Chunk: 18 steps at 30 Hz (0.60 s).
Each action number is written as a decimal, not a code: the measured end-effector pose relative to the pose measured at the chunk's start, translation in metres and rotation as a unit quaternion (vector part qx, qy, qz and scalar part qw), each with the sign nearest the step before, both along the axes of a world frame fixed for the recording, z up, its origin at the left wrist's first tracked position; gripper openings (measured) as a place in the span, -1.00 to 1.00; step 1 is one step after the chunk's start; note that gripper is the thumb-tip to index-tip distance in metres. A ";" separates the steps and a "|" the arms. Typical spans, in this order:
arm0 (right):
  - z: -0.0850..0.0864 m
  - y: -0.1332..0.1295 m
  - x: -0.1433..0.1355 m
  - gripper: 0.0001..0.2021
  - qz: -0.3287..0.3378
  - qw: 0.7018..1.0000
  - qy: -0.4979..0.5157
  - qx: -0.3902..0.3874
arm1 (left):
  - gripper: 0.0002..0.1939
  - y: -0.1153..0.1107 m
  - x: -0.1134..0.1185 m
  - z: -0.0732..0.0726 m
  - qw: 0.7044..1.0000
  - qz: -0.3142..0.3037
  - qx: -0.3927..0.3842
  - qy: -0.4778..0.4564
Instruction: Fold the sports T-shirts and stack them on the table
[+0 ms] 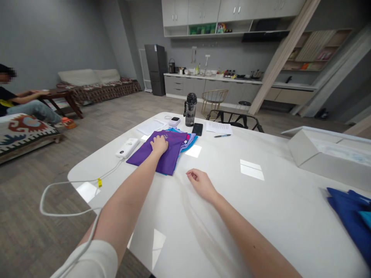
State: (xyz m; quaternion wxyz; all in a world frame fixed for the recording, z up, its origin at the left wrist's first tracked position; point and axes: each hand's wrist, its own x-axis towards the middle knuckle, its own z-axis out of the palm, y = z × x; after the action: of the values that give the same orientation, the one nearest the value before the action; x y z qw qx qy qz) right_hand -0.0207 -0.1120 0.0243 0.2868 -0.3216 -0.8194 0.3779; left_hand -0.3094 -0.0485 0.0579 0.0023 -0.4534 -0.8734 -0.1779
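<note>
A folded purple garment (pixel 171 156) lies at the left part of the white table (pixel 232 212), on top of lilac and blue folded cloth (pixel 189 143) that shows at its right edge. My left hand (pixel 159 144) rests on the purple garment with its fingers spread over the fabric, near a small printed mark. To the right of the pile, my right hand (pixel 202 184) is just over the bare tabletop, apart from the cloth. Its fingers are curled in, with nothing visible in them.
A white power bank (pixel 127 148) with a cable lies left of the pile. Behind it stand a dark bottle (pixel 190 110), a phone (pixel 197 129), papers (pixel 218 127) and a pen (pixel 222 136). A white box (pixel 324 162) and blue clothes (pixel 348 220) are at right. A person (pixel 17 96) sits far left.
</note>
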 end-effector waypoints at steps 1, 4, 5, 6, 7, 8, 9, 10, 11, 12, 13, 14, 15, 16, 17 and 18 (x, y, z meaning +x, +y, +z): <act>0.001 -0.001 0.008 -0.80 -0.003 1.000 -0.001 -0.005 | -0.65 0.001 -0.001 0.000 1.000 -0.001 -0.003 0.005; 0.003 -0.005 0.037 -0.78 -0.019 1.000 -0.006 -0.020 | -0.68 0.001 0.007 0.001 1.000 0.013 0.023 -0.002; 0.004 -0.006 0.047 -0.77 -0.028 0.999 -0.009 -0.025 | -0.68 -0.001 0.013 0.003 0.999 0.017 0.044 -0.001; 0.004 -0.006 0.057 -0.76 -0.037 0.999 -0.011 -0.030 | -0.69 -0.003 0.022 0.005 0.997 0.015 0.070 0.006; 0.004 -0.007 0.067 -0.74 -0.049 0.998 -0.011 -0.035 | -0.69 -0.005 0.032 0.008 0.995 0.007 0.097 0.015; 0.004 -0.006 0.077 -0.73 -0.061 0.997 -0.009 -0.041 | -0.69 -0.008 0.046 0.012 0.992 -0.010 0.123 0.025; 0.003 -0.006 0.087 -0.72 -0.073 0.996 -0.006 -0.046 | -0.70 -0.011 0.062 0.016 0.988 -0.038 0.145 0.031; 0.003 -0.005 0.097 -0.70 -0.087 0.995 0.000 -0.051 | -0.71 -0.015 0.081 0.019 0.984 -0.074 0.161 0.029; 0.003 -0.004 0.107 -0.68 -0.103 0.993 0.010 -0.057 | -0.72 -0.019 0.101 0.022 0.978 -0.115 0.172 0.020; 0.004 -0.003 0.117 -0.67 -0.120 0.990 0.024 -0.064 | -0.73 -0.024 0.124 0.025 0.970 -0.166 0.177 0.005; 0.005 -0.002 0.128 -0.65 -0.138 0.987 0.040 -0.071 | -0.74 -0.030 0.148 0.026 0.960 -0.218 0.176 -0.014; 0.008 -0.001 0.140 -0.63 -0.159 0.983 0.058 -0.075 | -0.75 -0.036 0.173 0.026 0.946 -0.274 0.168 -0.038; 0.011 -0.001 0.152 -0.62 -0.183 0.977 0.076 -0.076 | -0.77 -0.042 0.199 0.024 0.929 -0.331 0.156 -0.063; 0.016 -0.002 0.165 -0.61 -0.210 0.971 0.090 -0.074 | -0.77 -0.050 0.224 0.021 0.906 -0.390 0.140 -0.089; 0.020 -0.003 0.179 -0.60 -0.238 0.964 0.100 -0.069 | -0.78 -0.057 0.248 0.018 0.881 -0.443 0.123 -0.111; 0.025 -0.005 0.193 -0.60 -0.265 0.957 0.106 -0.061 | -0.78 -0.065 0.271 0.014 0.860 -0.482 0.108 -0.129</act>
State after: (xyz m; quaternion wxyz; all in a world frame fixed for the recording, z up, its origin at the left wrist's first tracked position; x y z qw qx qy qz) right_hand 0.1728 -0.1172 0.0492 0.4420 -0.5018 -0.6453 0.3694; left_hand -0.0388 -0.1135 0.0715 -0.1474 -0.7874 -0.5138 -0.3070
